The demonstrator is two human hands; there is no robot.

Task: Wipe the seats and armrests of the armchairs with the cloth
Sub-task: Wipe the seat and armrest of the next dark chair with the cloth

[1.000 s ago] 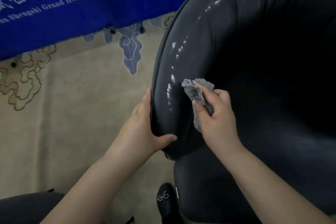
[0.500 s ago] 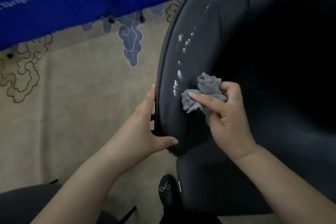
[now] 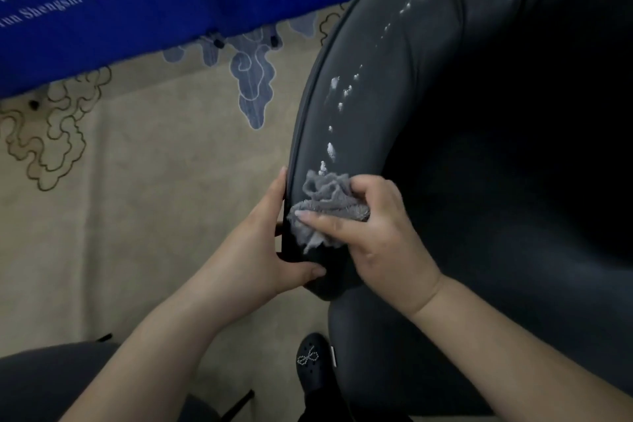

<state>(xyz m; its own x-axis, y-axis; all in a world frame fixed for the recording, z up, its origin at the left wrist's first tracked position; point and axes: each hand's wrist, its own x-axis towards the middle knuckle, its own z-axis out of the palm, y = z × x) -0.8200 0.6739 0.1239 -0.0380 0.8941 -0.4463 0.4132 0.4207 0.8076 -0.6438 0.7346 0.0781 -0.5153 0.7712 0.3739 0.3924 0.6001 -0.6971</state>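
Sliding down from beside the white foam spots (image 3: 331, 149), the crumpled grey knitted cloth (image 3: 323, 205) is now sitting nearer the armrest's front end. Left of it, the left hand (image 3: 255, 250) is clasping the rounded dark leather armrest (image 3: 394, 86) by its outer edge. The right hand (image 3: 373, 233) is pinching the cloth, pressing it onto the armrest.

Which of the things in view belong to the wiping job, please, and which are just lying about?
Part of the job:
grey cloth, gripped by the right hand
dark armchair, its armrest carrying white specks
left hand, holding the armrest's end

Just there:
blue hotel banner
patterned carpet
black shoe
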